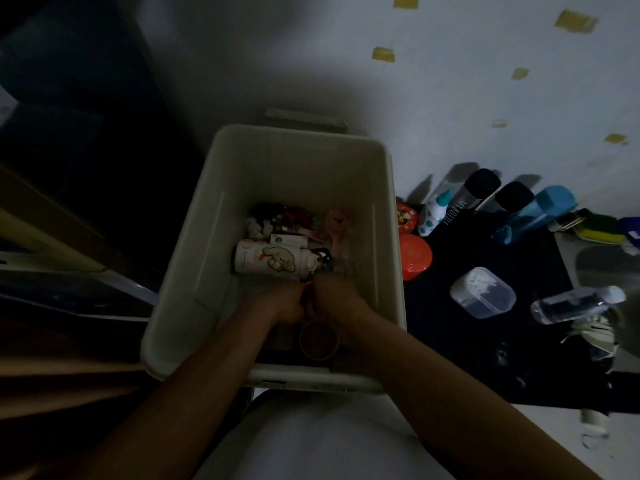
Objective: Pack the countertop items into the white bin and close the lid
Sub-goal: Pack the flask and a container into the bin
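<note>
Two hands, left hand (285,301) and right hand (337,299), meet low inside the white bin (207,202), fingers curled together; what they pinch is unclear. On the dark worktop (519,358) beside it, a clear bottle (460,206) reads "MY BOTTLE".

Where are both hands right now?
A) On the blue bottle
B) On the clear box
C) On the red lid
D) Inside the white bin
D: the left hand and right hand meet inside the white bin, beside the cartoon bottle; the countertop items to its right go untouched.
</note>
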A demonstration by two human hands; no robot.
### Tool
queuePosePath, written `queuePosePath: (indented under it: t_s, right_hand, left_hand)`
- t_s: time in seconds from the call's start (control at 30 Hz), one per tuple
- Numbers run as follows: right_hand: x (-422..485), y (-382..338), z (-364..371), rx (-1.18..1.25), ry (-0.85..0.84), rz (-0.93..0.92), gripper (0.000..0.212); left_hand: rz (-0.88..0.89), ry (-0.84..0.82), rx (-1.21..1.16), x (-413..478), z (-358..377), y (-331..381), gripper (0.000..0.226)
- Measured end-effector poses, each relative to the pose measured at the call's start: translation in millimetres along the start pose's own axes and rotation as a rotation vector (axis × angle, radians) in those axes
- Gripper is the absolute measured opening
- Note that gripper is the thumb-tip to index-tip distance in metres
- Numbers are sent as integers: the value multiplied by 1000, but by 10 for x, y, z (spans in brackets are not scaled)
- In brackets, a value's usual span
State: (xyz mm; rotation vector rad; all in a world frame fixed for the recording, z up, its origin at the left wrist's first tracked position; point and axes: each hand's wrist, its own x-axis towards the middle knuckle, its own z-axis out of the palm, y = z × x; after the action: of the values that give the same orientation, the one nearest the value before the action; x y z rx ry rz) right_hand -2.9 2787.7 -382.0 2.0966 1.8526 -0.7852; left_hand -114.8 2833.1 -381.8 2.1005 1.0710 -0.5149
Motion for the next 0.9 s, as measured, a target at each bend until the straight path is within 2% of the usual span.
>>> queuePosePath:
  t_s: [0.1, 0.13, 0.3, 0.43, 0.6, 0.73, 0.9]
  right_hand:
    - [112, 103, -126, -76, 231, 155, 45]
    - [136, 150, -123, -103, 255, 188, 50]
    - [273, 263, 53, -242, 121, 167, 49]
    - [336, 286, 127, -310, 112, 151, 53]
    - [383, 317, 124, -354, 147, 140, 42]
    - [409, 331, 87, -360, 143, 132, 42]
    - [451, 331, -4, -346, 36, 108, 47]
  left_hand:
    - [19, -16, 35, -38, 5, 25, 27]
    - [24, -16, 49, -33, 14, 15, 27]
    - [-3, -44, 106, 12, 54, -30, 30]
    - [-10, -38, 130, 23, 63, -49, 32]
    - [-20, -73, 110, 45, 94, -58, 36]
    - [-14, -84, 101, 41, 87, -53, 37]
    - [0, -81, 111, 41, 80, -57, 37]
